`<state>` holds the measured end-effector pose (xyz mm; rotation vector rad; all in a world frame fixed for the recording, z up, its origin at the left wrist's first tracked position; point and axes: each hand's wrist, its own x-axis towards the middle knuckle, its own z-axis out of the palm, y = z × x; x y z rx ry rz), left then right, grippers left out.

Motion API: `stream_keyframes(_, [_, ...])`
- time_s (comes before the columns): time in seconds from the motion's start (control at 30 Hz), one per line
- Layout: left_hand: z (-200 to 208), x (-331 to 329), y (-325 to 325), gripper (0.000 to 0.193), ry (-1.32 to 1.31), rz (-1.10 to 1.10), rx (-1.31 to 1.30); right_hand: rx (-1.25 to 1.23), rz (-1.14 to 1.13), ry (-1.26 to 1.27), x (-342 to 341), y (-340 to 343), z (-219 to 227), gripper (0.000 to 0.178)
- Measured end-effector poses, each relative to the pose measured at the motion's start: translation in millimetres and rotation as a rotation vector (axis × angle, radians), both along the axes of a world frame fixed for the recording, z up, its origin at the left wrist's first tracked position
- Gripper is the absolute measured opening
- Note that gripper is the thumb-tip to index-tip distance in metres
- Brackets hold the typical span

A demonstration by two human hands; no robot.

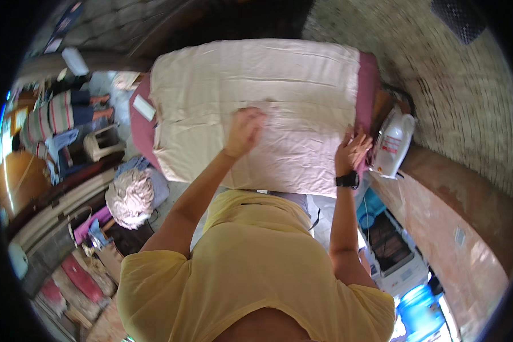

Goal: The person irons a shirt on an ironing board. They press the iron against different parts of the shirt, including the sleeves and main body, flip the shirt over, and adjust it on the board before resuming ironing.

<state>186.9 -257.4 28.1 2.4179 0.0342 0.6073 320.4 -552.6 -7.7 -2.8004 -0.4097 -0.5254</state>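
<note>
A cream-coloured cloth (211,85) lies spread over a padded surface with a maroon cover (368,77), wrinkled in places. Over the middle of the cloth is my left hand (247,131), smeared by motion, so its fingers do not read clearly. Near the cloth's right edge my right hand (352,151) rests with fingers apart, partly over the maroon border. It holds nothing, and a black watch is on that wrist. Just to the right of it is a white plastic thing (394,142) with a rounded top and red print; its kind is unclear.
A small white rectangular object (143,107) lies at the left border. A bundle of pale cloth (131,196) is at the left, near a beige plastic stool (104,142). Another person in a striped shirt (48,118) is at the far left. A blue container (420,310) is at lower right.
</note>
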Motion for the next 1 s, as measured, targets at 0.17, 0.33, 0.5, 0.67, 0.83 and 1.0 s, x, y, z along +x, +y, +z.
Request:
stream_keyframes(0.17, [-26,-152,195,0.031,0.095,1.094,0.112,0.289,-0.083,0.347,38,12,0,0.043])
stream_keyframes(0.33, [-43,-215,233,0.035,0.366,1.174,-0.046,0.236,0.014,0.100,71,-7,-11,0.037])
stream_keyframes(0.5, [-44,-225,229,0.029,0.359,1.043,0.060,0.205,-0.179,0.240,65,1,12,0.039])
stream_keyframes(0.67, [-36,-239,230,0.027,0.245,0.919,0.016,0.177,-0.039,0.153,29,-4,6,0.035])
stream_keyframes(0.83, [-22,-248,233,0.034,0.150,1.034,-0.467,0.278,-0.195,0.205,23,-38,-6,0.041])
stream_keyframes(1.0, [-13,-302,207,0.039,0.462,0.823,-0.455,0.142,-0.087,0.472,-78,-84,-13,0.035])
